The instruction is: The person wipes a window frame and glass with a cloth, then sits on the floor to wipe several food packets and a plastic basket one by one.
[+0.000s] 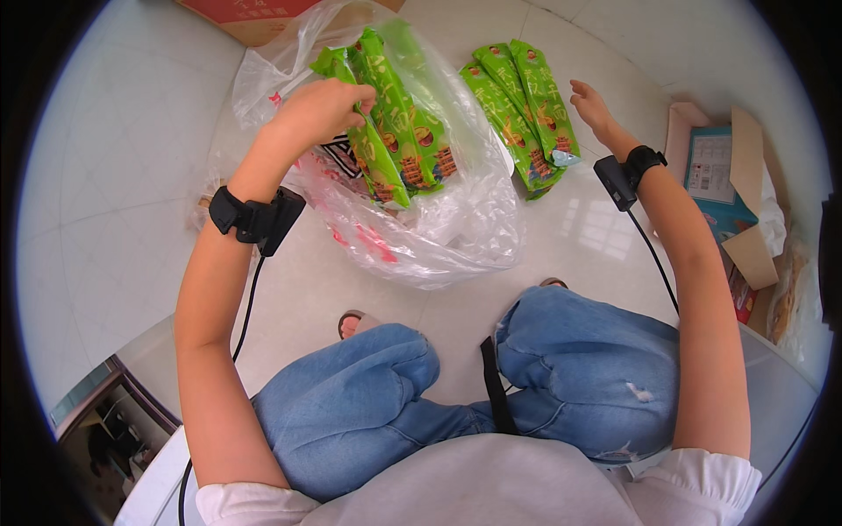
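Note:
My left hand [332,112] grips the edge of a green noodle packet [378,161] at the left of a clear plastic bag [454,253]. Beside it in the bag lie more green noodle packets [411,128], partly under the plastic film. Something with black and white stripes [341,156] shows beneath the held packet. To the right of the bag, several similar packets overlap in a pile [526,112] on the tiled floor. My right hand [590,108] is just right of that pile, empty, with its fingers loosely apart.
A red and brown cardboard box [263,16] stands behind the bag. At the right is an open carton [746,135] holding a teal box [710,171] and white plastic. My jeans-covered knees [566,348] are in front. Cables [648,246] run from both wrist devices.

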### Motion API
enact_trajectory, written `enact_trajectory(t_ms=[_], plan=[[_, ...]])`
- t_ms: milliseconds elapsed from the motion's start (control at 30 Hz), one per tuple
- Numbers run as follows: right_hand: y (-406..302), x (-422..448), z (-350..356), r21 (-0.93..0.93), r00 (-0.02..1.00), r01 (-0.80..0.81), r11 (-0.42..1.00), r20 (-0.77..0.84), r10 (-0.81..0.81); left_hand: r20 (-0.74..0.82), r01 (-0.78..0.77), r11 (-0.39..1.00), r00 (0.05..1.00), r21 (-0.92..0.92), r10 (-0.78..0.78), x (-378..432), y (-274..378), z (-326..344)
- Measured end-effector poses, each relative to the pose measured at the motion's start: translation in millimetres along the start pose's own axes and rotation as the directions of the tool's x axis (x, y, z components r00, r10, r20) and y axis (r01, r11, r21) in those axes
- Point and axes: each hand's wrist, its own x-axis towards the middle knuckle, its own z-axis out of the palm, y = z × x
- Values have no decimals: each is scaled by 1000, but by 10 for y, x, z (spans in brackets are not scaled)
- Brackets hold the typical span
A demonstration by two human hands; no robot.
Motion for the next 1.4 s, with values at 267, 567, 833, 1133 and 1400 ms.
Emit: enact_trajectory(t_ms=[267,567,833,1133,1400], plan=[[-1874,-430,212,178,793,555,813,180,-581,-110,-1,1000,994,1,1,-281,37,-403],[-2846,-1710,541,-137,759,608,782,389,-523,-501,-214,975,839,55,212,-454,615,-1175],[-2718,-1130,-161,512,823,134,848,420,-383,-767,-251,935,641,-252,-34,-424,671,-971],[-1090,-364,-234,376,931,-189,907,361,45,-124,-77,956,991,-284,43,-33,292,-509],[-527,-382,196,274,811,-416,867,542,218,106,-99,948,985,-304,137,4,217,-159]])
